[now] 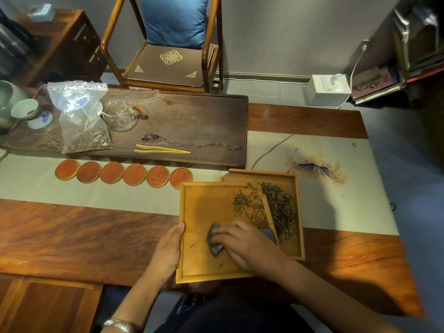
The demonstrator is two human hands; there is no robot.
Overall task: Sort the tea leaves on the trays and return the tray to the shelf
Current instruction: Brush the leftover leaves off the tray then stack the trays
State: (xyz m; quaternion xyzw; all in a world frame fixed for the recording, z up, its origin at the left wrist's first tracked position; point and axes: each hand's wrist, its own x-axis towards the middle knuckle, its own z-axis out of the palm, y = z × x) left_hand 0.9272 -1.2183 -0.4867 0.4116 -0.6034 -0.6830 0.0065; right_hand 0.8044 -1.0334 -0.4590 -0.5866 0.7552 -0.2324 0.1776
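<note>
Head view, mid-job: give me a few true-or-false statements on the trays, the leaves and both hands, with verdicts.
1. The right hand presses a dark cloth onto the near wooden tray. True.
2. The left hand lies flat on the table, away from the trays. False: it holds the near tray's left rim.
3. The near tray's right edge overlaps the far tray. True.
4. The tea leaves all lie at the near tray's left side. False: they gather at its right side and in the far tray.
5. The bamboo tweezers are in the right hand's grip. False: they lie on the dark tea board.
</note>
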